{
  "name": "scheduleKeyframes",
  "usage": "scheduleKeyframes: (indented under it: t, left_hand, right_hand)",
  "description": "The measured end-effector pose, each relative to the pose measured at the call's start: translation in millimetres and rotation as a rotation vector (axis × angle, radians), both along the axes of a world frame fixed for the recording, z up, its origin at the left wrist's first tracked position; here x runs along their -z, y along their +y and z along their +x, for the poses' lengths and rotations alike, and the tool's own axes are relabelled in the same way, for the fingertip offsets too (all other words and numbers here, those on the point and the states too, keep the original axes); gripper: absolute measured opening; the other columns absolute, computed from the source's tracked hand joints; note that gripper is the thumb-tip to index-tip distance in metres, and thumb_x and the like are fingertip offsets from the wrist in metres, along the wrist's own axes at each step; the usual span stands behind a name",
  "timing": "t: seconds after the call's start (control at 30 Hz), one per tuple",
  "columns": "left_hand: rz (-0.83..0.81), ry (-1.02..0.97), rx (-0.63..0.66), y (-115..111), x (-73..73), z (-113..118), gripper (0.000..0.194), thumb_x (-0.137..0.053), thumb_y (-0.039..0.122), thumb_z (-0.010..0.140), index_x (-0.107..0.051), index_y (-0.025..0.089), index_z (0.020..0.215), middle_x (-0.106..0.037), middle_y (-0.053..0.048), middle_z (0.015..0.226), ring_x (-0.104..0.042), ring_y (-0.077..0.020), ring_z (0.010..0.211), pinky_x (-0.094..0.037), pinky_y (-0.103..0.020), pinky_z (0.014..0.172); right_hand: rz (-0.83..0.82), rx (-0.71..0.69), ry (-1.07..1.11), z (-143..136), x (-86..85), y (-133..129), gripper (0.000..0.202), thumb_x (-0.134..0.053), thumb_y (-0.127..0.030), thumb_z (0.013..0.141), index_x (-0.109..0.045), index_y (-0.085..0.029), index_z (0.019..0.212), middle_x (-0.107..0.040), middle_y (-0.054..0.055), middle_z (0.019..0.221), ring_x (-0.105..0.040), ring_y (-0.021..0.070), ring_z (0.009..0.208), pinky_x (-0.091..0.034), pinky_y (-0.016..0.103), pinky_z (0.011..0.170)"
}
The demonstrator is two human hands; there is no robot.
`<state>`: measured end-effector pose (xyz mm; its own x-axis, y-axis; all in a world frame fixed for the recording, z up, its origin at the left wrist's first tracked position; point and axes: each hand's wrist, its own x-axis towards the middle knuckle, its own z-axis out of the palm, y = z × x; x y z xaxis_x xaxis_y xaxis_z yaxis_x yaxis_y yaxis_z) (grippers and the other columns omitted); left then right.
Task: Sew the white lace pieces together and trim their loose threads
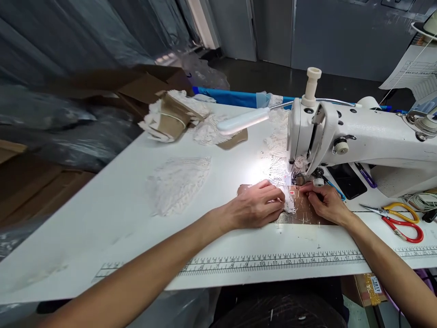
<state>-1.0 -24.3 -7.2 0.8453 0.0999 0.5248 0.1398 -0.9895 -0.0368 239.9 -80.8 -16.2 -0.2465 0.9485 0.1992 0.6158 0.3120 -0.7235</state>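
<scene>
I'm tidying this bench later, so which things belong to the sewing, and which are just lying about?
In the job:
sewing machine
lit lamp
lace at the machine, left hand at its edge, right hand beside it
probably the loose lace piece

Lying about, it seems:
scissors
dark phone-like slab
cardboard box

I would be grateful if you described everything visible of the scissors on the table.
The scissors have one yellow and one red looped handle, plastic-looking, and slim, pointed blades that look like metal. They lie on the white table, tips pointing left towards the right hand, handles spread apart. No hand touches them. A marking on the red handle is too small to read.
</scene>
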Motion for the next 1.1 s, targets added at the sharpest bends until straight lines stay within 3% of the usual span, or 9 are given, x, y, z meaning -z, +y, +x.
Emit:
scheduleKeyframes:
  t: [0.17,0.3,0.37,0.53,0.63,0.73,0.8,0.93,1.1]
  left_hand:
    - [0.048,0.017,0.040,-3.7,-0.1,2.4,0.025,-0.047,0.011,0.095,-0.063,0.016,0.077,-0.071,-0.006,0.089,-0.058,-0.0150,0.069,-0.049,-0.032,0.063]
    - [0.004,0.049,0.044,-10.8,0.2,2.9,0.024,-0.047,0.009,0.093,-0.063,0.016,0.077,-0.070,-0.005,0.082,-0.058,-0.0155,0.066,-0.050,-0.031,0.061]
    - [-0.033,0.049,-0.022,-14.2,0.6,2.8,0.021,-0.049,0.011,0.092,-0.064,0.016,0.078,-0.070,-0.006,0.085,-0.060,-0.0161,0.068,-0.052,-0.032,0.064]
    - [-0.230,0.101,-0.240,-11.1,0.2,1.8,0.013,-0.055,0.023,0.090,-0.066,0.017,0.087,-0.065,-0.014,0.126,-0.065,-0.0283,0.103,-0.055,-0.047,0.086]
    - [-0.360,0.175,-0.208,-0.9,-1.5,0.3,0.010,-0.058,0.024,0.090,-0.066,0.019,0.087,-0.062,-0.011,0.135,-0.061,-0.0278,0.118,-0.047,-0.051,0.103]
    - [-0.335,0.168,-0.161,5.0,-3.3,-0.7,0.009,-0.059,0.025,0.089,-0.067,0.020,0.088,-0.058,-0.011,0.140,-0.055,-0.0279,0.127,-0.040,-0.055,0.110]
    - [-0.249,0.121,-0.115,3.3,-3.6,-0.1,0.009,-0.059,0.023,0.089,-0.068,0.019,0.087,-0.064,-0.011,0.130,-0.060,-0.0269,0.117,-0.044,-0.054,0.107]
    - [-0.111,0.069,-0.001,-4.9,0.3,3.3,0.018,-0.054,0.017,0.094,-0.069,0.017,0.084,-0.072,-0.008,0.091,-0.065,-0.0176,0.079,-0.056,-0.036,0.078]
    - [-0.037,-0.027,0.040,-6.8,6.3,4.8,0.023,-0.048,0.016,0.098,-0.068,0.015,0.086,-0.073,-0.007,0.088,-0.066,-0.0163,0.075,-0.057,-0.029,0.069]
  right_hand:
    - [0.196,-0.198,-0.337,-5.2,-2.0,-4.5,0.034,-0.051,-0.022,0.092,-0.067,-0.026,0.122,-0.063,0.011,0.108,-0.059,0.0251,0.094,-0.052,0.041,0.081]
    - [0.249,-0.199,-0.464,-11.7,-2.7,-6.5,0.032,-0.049,-0.023,0.094,-0.065,-0.027,0.121,-0.060,0.010,0.105,-0.054,0.0252,0.092,-0.052,0.042,0.080]
    - [0.265,-0.173,-0.448,-13.5,-0.5,-7.6,0.032,-0.047,-0.021,0.094,-0.065,-0.027,0.120,-0.060,0.010,0.105,-0.054,0.0252,0.093,-0.052,0.042,0.081]
    - [0.305,-0.129,-0.388,-15.1,6.3,-11.1,0.029,-0.049,-0.021,0.094,-0.065,-0.025,0.118,-0.059,0.012,0.109,-0.055,0.0258,0.098,-0.052,0.044,0.086]
    - [0.315,-0.092,-0.407,-17.4,6.6,-13.1,0.027,-0.050,-0.019,0.094,-0.067,-0.024,0.114,-0.059,0.012,0.108,-0.056,0.0270,0.098,-0.051,0.043,0.085]
    - [0.305,-0.050,-0.427,-20.0,6.2,-14.5,0.029,-0.049,-0.018,0.094,-0.067,-0.024,0.115,-0.059,0.012,0.108,-0.056,0.0284,0.099,-0.051,0.044,0.086]
    - [0.297,-0.039,-0.426,-20.9,6.7,-15.1,0.030,-0.048,-0.019,0.095,-0.066,-0.025,0.117,-0.059,0.012,0.110,-0.056,0.0285,0.098,-0.051,0.045,0.087]
    - [0.288,-0.054,-0.418,-19.7,7.2,-15.6,0.030,-0.047,-0.022,0.096,-0.066,-0.025,0.118,-0.059,0.012,0.110,-0.056,0.0280,0.100,-0.052,0.045,0.088]
    - [0.214,-0.075,-0.255,-9.2,2.9,-11.8,0.034,-0.048,-0.023,0.096,-0.061,-0.025,0.128,-0.063,0.010,0.110,-0.060,0.0248,0.102,-0.052,0.043,0.092]
